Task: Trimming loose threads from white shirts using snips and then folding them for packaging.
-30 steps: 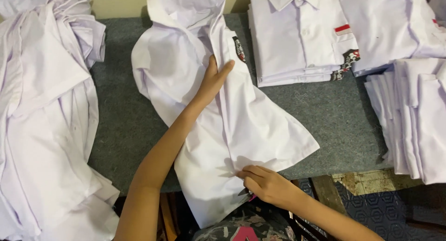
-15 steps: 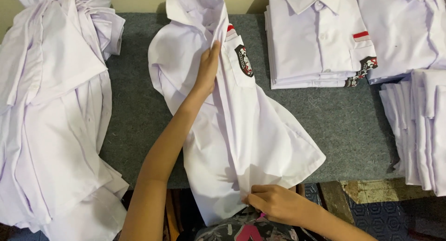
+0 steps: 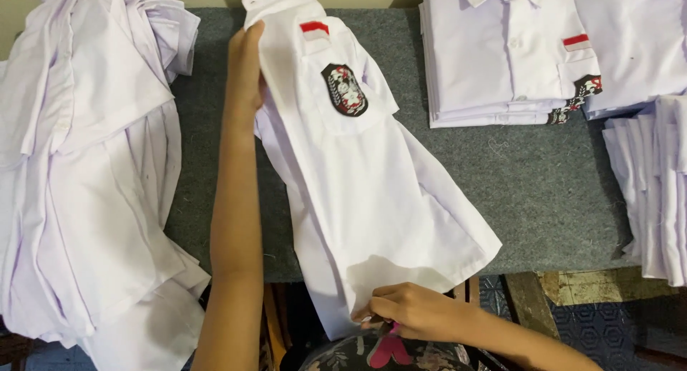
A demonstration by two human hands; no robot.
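White short-sleeved cotton shirt (image 3: pixel 372 199) with a dark shield-shaped badge on its chest pocket and a small red-and-white strip above it lies lengthwise down the middle of the grey felt-covered table (image 3: pixel 544 178), its collar at the far edge and its hem hanging over the near edge. The left hand (image 3: pixel 245 67) lies with its fingers extended along the shirt's left side near the shoulder, pressing on the cloth rather than closing round it. The right hand (image 3: pixel 411 310) pinches the hem at the near edge, fingers curled on the fabric. Just right of the shirt, apart from it, sits a neat stack of folded white shirts (image 3: pixel 508 56) with the same red-and-white strips. Further right, more folded white shirts (image 3: pixel 655 185) are piled at the table's end. On the left, a loose heap of unfolded white shirts (image 3: pixel 86 171) drapes over the table's side.
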